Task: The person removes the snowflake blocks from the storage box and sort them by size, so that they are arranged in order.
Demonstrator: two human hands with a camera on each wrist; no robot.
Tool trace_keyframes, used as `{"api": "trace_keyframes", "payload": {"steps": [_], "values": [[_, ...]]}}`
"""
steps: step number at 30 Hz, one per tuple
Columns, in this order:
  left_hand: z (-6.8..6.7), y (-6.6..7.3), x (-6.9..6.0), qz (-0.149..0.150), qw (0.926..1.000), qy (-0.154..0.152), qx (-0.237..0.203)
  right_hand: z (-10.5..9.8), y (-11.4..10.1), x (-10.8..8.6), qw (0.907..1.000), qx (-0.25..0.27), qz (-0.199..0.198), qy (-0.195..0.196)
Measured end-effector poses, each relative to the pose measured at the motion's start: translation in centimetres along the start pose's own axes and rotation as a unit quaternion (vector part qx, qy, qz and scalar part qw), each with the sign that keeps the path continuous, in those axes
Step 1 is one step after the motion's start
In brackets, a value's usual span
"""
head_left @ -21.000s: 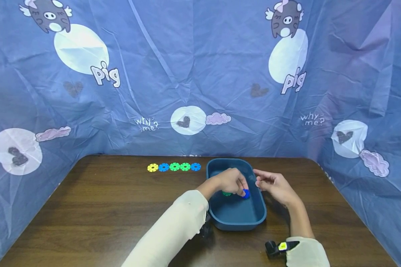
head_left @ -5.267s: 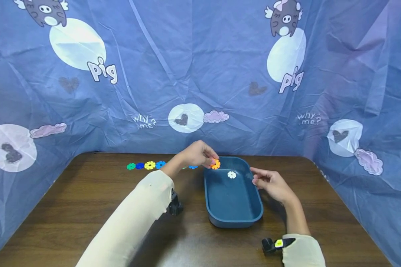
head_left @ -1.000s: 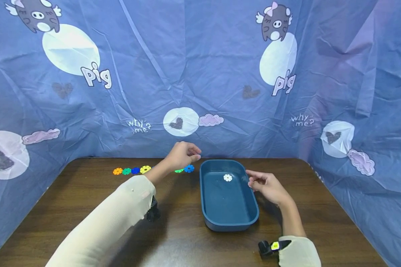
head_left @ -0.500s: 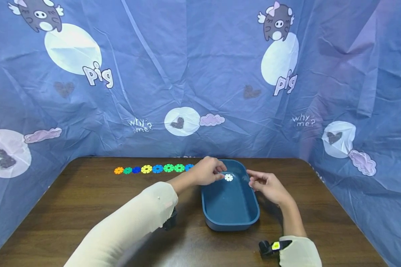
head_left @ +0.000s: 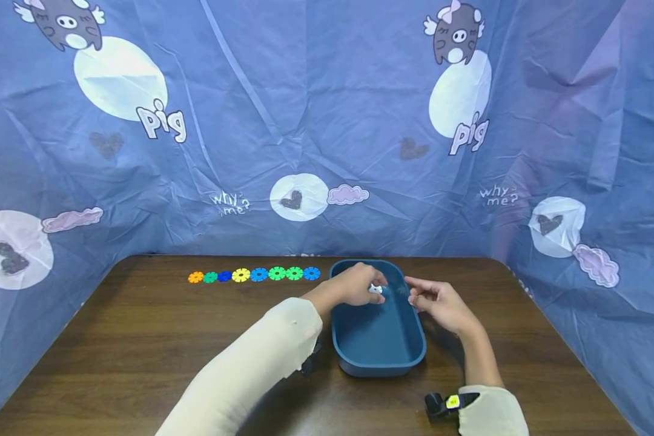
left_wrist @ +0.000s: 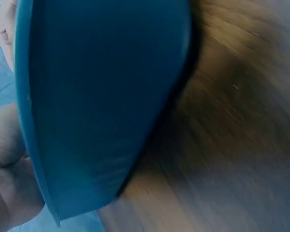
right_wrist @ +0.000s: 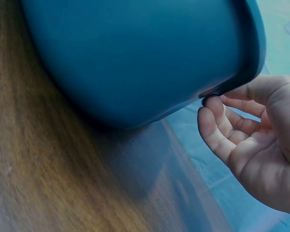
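Note:
My left hand [head_left: 358, 284] reaches over the left rim into the dark teal rectangular bin [head_left: 381, 366]. Its thumb and index finger stand apart around a white notched snowflake disc [head_left: 376, 289], which shows in the gap between them. In the left wrist view the bin's wall [left_wrist: 101, 96] hides the fingertips and the disc. At the bin's far right side is my right hand [head_left: 441, 306]. Its index finger reaches the rim and its thumb lies close to the outer wall. In the right wrist view the index fingertip disappears behind the bin's corner.
Left of the bin, near the table's far edge, several notched discs lie in a row, from an orange disc [head_left: 195, 277] to a blue disc [head_left: 312, 274]. A blue printed cloth [head_left: 305, 139] hangs behind the brown wooden table [head_left: 185, 339].
Since the earliest frame, orange, green and dark blue discs have joined the row's left end. In the last second my left hand moved right into the bin, around the white disc. My right hand stays put.

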State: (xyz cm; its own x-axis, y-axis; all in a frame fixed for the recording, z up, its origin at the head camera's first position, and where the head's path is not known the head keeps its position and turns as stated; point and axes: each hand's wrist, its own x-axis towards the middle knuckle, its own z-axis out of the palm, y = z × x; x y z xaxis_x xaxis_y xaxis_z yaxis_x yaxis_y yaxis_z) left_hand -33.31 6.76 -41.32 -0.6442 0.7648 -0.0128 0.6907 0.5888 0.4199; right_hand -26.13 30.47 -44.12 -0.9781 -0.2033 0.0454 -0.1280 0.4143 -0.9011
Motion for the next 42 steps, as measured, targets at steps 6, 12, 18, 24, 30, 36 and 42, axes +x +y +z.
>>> {"api": "trace_keyframes", "payload": {"steps": [6, 12, 18, 24, 30, 36, 42], "values": [[0.4, -0.1, 0.7, -0.031, 0.999, -0.032, 0.001, 0.1, 0.0, 0.0, 1.0, -0.003, 0.003, 0.0], [1.0, -0.6, 1.5, -0.064, 0.9974, -0.03, -0.012, 0.1, -0.1, -0.1, 1.0, 0.002, -0.002, -0.002], [1.3, -0.1, 2.4, -0.097, 0.9951, -0.021, -0.003, 0.0, -0.1, -0.1, 1.0, 0.006, -0.002, -0.002], [1.6, -0.2, 2.4, -0.104, 0.9941, -0.023, -0.022, 0.0, -0.1, -0.2, 1.0, 0.008, 0.002, -0.004], [1.5, -0.4, 2.1, -0.09, 0.9933, -0.041, -0.06, -0.1, -0.2, -0.1, 1.0, 0.007, -0.003, -0.001], [1.6, -0.5, 1.7, -0.094, 0.9917, -0.054, -0.069, 0.0, -0.2, -0.1, 1.0, 0.004, -0.003, -0.001], [1.8, -0.5, 1.4, -0.1, 0.9896, -0.062, -0.082, 0.1, 0.0, 0.0, 1.0, -0.006, 0.002, 0.003]]}}
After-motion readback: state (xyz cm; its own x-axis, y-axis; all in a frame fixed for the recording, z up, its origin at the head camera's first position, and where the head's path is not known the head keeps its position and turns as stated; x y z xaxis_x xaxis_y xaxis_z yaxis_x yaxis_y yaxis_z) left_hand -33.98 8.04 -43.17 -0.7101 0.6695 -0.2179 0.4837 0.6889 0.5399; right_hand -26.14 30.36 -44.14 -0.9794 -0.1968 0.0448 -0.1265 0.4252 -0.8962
